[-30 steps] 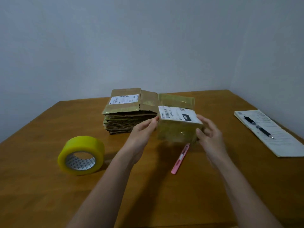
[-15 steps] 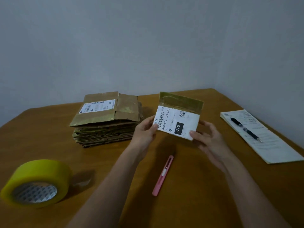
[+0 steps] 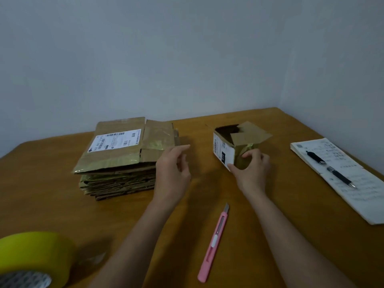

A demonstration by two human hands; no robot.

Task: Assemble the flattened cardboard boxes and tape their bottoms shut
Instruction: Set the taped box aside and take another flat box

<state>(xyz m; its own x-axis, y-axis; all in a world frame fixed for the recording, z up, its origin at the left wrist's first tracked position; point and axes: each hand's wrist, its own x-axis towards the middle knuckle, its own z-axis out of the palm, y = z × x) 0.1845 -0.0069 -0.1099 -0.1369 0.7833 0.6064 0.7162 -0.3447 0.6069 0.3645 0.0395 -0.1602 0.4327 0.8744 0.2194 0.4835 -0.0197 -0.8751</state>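
one assembled box (image 3: 234, 145) stands right of centre on the table (image 3: 52, 204), top flaps open; the right hand (image 3: 252, 169) grips its near corner with thumb and curled fingers. the left hand (image 3: 173, 165) hovers loosely curled, holding nothing, beside one stack of flattened boxes (image 3: 122, 156) at centre left. one yellow tape roll (image 3: 35, 258) sits lower left, one pink cutter (image 3: 214, 244) lower centre, two pens (image 3: 328, 169) on a paper pad (image 3: 357, 196) at right.

Small box (image 3: 239, 148): white label w/ black patch reading "010", rest of print too small. Top flat box on stack (image 3: 122, 146): white label w/ barcode, digits blurred. Notepad (image 3: 342, 175): print unreadable.
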